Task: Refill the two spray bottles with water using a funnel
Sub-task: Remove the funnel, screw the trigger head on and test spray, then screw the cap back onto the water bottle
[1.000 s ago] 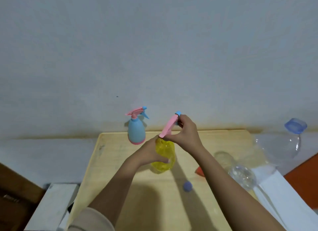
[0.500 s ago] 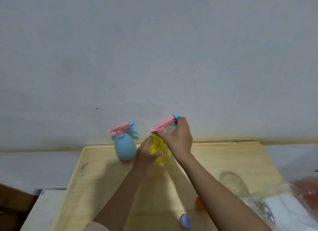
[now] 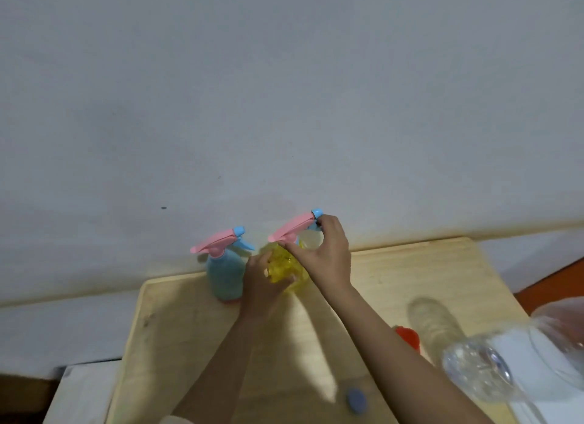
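Yellow bottle [image 3: 286,267] moved back beside blue bottle [image 3: 226,275] | both hands gripping | table's [image 3: 410,265] far edge

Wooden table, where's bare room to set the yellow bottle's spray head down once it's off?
Barest is the table's front-left stretch, bordered by the blue spray bottle, the left edge and the left forearm. The back-right corner past the right hand is open too. Crowded: front right, with the clear plastic bottle, orange object and blue cap.
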`<state>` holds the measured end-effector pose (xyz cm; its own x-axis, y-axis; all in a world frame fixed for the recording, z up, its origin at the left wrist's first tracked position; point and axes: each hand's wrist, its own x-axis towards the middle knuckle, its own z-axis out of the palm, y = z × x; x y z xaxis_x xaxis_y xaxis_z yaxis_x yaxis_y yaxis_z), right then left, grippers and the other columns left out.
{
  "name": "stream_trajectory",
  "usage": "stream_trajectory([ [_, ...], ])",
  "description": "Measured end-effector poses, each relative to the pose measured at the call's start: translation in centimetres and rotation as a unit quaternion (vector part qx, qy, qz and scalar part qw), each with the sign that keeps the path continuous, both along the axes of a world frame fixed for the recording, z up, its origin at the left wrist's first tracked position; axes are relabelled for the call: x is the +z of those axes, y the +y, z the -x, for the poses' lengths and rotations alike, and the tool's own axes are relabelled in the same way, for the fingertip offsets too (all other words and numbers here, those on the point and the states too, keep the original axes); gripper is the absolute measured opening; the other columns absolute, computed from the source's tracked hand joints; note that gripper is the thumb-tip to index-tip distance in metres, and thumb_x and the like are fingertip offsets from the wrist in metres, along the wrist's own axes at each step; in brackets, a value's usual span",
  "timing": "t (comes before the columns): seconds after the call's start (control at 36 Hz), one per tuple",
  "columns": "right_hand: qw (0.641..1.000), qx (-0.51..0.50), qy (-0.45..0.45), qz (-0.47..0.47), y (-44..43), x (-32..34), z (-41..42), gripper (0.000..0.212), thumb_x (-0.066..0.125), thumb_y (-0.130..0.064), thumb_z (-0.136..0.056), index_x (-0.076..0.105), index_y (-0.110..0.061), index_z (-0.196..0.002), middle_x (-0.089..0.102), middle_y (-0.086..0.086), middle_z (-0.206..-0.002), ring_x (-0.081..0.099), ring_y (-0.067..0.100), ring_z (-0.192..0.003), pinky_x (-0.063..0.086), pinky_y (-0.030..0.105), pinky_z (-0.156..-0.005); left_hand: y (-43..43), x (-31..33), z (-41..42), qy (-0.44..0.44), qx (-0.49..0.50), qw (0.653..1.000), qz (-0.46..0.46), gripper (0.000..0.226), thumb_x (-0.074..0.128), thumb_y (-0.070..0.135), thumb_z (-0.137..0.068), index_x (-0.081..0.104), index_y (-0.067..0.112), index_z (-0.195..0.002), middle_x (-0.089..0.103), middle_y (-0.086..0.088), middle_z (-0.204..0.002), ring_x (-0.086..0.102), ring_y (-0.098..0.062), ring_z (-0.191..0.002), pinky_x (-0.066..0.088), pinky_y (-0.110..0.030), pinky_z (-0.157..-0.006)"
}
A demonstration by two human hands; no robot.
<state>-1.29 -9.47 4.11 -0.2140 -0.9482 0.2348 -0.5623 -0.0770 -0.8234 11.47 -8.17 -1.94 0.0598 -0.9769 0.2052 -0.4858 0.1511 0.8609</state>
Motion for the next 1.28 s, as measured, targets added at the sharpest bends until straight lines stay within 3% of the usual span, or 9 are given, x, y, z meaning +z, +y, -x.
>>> stream_trajectory([
  [0.11,0.999,0.011,-0.034,0.024,0.1,-0.4,-0.1,0.059,0.083,-0.036,-0.066,0.055,-0.011,-0.111,0.050,-0.007,-0.103,0.050,0.009,-0.100,0.034,0.010,-0.077,0.5,-0.6,0.3,0.026,0.042,0.999,-0.015,0.028,0.067,0.052,-0.052,0.050,0.040,-0.071,0.051,0.016,-0.064,0.054,0.006,-0.065,0.036,-0.007,-0.054],
  [0.33,0.996,0.032,-0.075,0.034,0.4,-0.4,-0.1,0.064,0.083,-0.021,-0.069,0.050,-0.008,-0.122,0.050,0.000,-0.115,0.047,0.010,-0.107,0.029,-0.002,-0.086,1.3,-1.2,0.5,0.119,0.090,0.984,-0.099,0.060,0.068,0.053,-0.052,0.060,0.020,-0.101,0.062,0.000,-0.100,0.060,-0.013,-0.091,0.043,-0.014,-0.070],
  [0.47,0.997,0.014,-0.061,0.033,2.4,0.3,1.8,0.058,0.070,-0.006,-0.077,0.046,-0.008,-0.129,0.045,0.004,-0.126,0.042,0.008,-0.116,0.025,0.000,-0.096,3.1,0.6,1.2,0.178,0.114,0.976,-0.044,0.022,0.076,0.011,-0.078,0.063,0.011,-0.096,0.067,-0.010,-0.096,0.063,-0.023,-0.092,0.050,-0.022,-0.077],
  [0.61,0.992,-0.080,-0.064,0.070,7.2,0.1,5.2,0.041,0.061,0.002,-0.079,0.053,-0.008,-0.118,0.049,0.000,-0.112,0.048,0.004,-0.107,0.041,0.013,-0.092,4.1,5.2,4.5,0.254,-0.037,0.967,-0.009,0.014,0.067,0.005,-0.085,0.063,0.017,-0.092,0.064,0.001,-0.087,0.059,0.001,-0.080,0.048,-0.015,-0.075],
  [0.72,0.984,-0.167,-0.036,0.058,12.5,-2.0,7.6,0.030,0.057,0.003,-0.079,0.055,-0.009,-0.107,0.051,-0.002,-0.103,0.050,-0.002,-0.095,0.044,0.013,-0.081,4.2,9.0,9.8,0.251,-0.199,0.947,-0.019,0.016,0.071,0.013,-0.083,0.062,0.020,-0.095,0.064,0.006,-0.090,0.061,0.003,-0.085,0.049,-0.014,-0.075],
  [0.92,0.985,-0.168,-0.010,-0.046,20.3,-6.9,7.7,0.018,0.056,-0.006,-0.082,0.060,-0.010,-0.099,0.058,-0.001,-0.097,0.055,0.015,-0.092,0.043,0.023,-0.081,6.2,12.0,18.3,0.112,-0.452,0.883,-0.058,0.059,0.073,0.033,-0.080,0.045,0.030,-0.132,0.047,0.008,-0.134,0.046,-0.003,-0.123,0.045,-0.026,-0.097],
  [1.06,0.984,-0.067,0.081,-0.146,22.0,-10.8,6.2,0.044,0.060,-0.025,-0.077,0.057,-0.020,-0.121,0.054,-0.002,-0.119,0.047,0.017,-0.107,0.043,0.028,-0.089,8.5,11.1,20.6,0.100,-0.483,0.866,-0.079,0.079,0.075,0.035,-0.078,0.033,0.027,-0.143,0.036,0.008,-0.145,0.040,-0.006,-0.128,0.041,-0.032,-0.103],
  [1.19,0.978,-0.045,0.147,-0.140,22.6,-12.5,5.3,0.029,0.055,-0.021,-0.082,0.062,-0.013,-0.110,0.057,0.003,-0.108,0.048,0.022,-0.099,0.045,0.037,-0.082,9.6,10.0,21.7,0.113,-0.467,0.872,-0.087,0.076,0.074,0.031,-0.080,0.033,0.026,-0.143,0.041,0.006,-0.141,0.044,-0.011,-0.125,0.046,-0.039,-0.100],
  [1.28,0.983,-0.080,0.101,-0.131,23.3,-13.0,5.5,0.026,0.055,-0.017,-0.084,0.063,-0.012,-0.109,0.058,0.003,-0.106,0.047,0.021,-0.099,0.046,0.035,-0.081,9.8,9.7,22.1,0.129,-0.452,0.879,-0.087,0.073,0.074,0.028,-0.081,0.034,0.024,-0.142,0.045,0.005,-0.136,0.047,-0.013,-0.124,0.046,-0.026,-0.095],
])
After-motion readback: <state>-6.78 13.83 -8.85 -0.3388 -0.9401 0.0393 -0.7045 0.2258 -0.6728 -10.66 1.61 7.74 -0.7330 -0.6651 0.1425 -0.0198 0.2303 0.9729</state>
